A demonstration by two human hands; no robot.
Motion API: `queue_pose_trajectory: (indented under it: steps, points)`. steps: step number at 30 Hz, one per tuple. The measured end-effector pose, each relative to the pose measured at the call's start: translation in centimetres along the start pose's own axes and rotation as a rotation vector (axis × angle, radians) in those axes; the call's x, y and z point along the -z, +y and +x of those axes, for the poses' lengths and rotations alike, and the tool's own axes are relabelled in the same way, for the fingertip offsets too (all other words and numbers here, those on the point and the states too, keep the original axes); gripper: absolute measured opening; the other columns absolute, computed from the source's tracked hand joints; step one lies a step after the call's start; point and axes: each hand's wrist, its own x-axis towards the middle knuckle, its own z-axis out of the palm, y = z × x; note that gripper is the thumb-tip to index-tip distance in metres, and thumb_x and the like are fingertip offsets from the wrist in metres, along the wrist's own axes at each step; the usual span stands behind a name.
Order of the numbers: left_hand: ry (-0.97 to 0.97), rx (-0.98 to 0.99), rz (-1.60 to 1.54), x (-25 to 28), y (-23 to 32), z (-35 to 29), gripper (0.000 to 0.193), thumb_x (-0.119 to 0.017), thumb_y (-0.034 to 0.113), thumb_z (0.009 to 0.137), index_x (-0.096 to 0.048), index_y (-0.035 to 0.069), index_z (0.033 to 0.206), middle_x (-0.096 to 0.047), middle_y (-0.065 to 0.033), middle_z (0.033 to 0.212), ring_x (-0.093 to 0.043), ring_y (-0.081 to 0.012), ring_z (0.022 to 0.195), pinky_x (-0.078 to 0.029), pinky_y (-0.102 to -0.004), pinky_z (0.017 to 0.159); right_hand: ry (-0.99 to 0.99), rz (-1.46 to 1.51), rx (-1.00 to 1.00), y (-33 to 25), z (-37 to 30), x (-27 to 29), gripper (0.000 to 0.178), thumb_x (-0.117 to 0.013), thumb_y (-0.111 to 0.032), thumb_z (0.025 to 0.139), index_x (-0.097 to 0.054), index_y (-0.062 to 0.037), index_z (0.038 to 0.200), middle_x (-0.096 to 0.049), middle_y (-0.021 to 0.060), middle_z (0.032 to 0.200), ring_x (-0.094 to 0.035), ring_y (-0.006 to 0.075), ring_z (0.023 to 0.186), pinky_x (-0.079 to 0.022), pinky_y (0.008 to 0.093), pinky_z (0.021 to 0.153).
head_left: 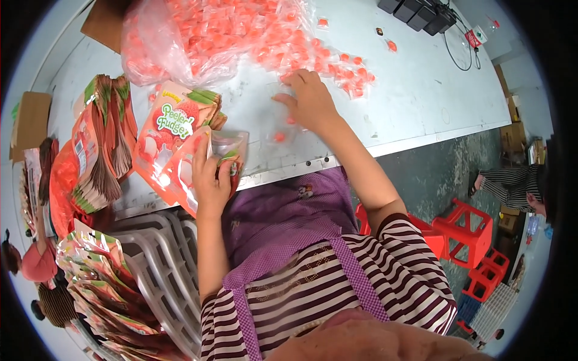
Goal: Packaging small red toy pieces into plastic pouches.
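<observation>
My left hand (211, 183) is closed on a pink-red pouch (183, 165) near the table's front edge. The pouch's mouth gapes, and its silvery inside shows on the right. Behind it lies a stack of matching flat pouches (171, 111). Over the table, my right hand (308, 99) has its thumb apart from its bent fingers, with nothing visible between them. The fingertips are by the near edge of a large heap of clear-wrapped red candies (241, 30). A loose wrapped candy (279, 137), slightly blurred, is just below this hand, with another close to its wrist.
More bundled pouches (105, 138) stand at the left table edge. Below them, other pouches (108, 283) lie by a grey plastic crate (159, 259). Black devices with a cable (421, 15) sit at the far right. Red stools (463, 231) stand on the floor; other people are nearby.
</observation>
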Motion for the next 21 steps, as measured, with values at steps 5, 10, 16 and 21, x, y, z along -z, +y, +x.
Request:
queue_pose_trajectory:
  steps: [5, 10, 16, 21]
  points:
    - [0.015, -0.048, 0.076, 0.0, -0.1, -0.2, 0.016, -0.062, 0.009, 0.08, -0.056, -0.005, 0.081, -0.042, -0.0243, 0.135, -0.047, -0.0374, 0.117, -0.038, -0.0386, 0.095, -0.004, 0.051, -0.142, 0.4, 0.3, 0.3, 0.041, -0.072, -0.026, 0.074, -0.057, -0.0021, 0.104, -0.055, 0.0144, 0.104, -0.051, 0.0297, 0.096, -0.045, 0.0365, 0.081]
    - [0.015, -0.023, 0.016, 0.0, -0.1, -0.2, 0.017, -0.064, 0.011, 0.078, -0.054, -0.002, 0.083, -0.043, -0.0263, 0.131, -0.043, -0.0434, 0.118, -0.035, -0.0465, 0.096, 0.028, 0.071, -0.114, 0.2, 0.8, 0.0, 0.041, -0.07, -0.032, 0.075, -0.059, -0.0023, 0.102, -0.056, 0.014, 0.103, -0.051, 0.0298, 0.097, -0.045, 0.0361, 0.082]
    - [0.014, -0.011, 0.002, 0.0, -0.1, -0.2, 0.018, -0.064, 0.012, 0.078, -0.054, -0.002, 0.083, -0.043, -0.0261, 0.131, -0.043, -0.0431, 0.118, -0.035, -0.0465, 0.097, -0.029, -0.084, -0.005, -0.1, 0.5, -0.8, 0.039, -0.069, -0.031, 0.076, -0.059, -0.0062, 0.105, -0.057, 0.0124, 0.105, -0.051, 0.0305, 0.097, -0.044, 0.0378, 0.083]
    - [0.009, -0.025, 0.018, -0.1, -0.1, -0.2, 0.018, -0.064, 0.012, 0.079, -0.054, -0.002, 0.083, -0.043, -0.0261, 0.131, -0.043, -0.0432, 0.117, -0.035, -0.0464, 0.097, 0.053, -0.051, 0.041, -1.6, -1.7, -2.3, 0.031, -0.066, -0.029, 0.078, -0.061, -0.0134, 0.104, -0.055, 0.0102, 0.11, -0.048, 0.0302, 0.102, -0.04, 0.0419, 0.084]
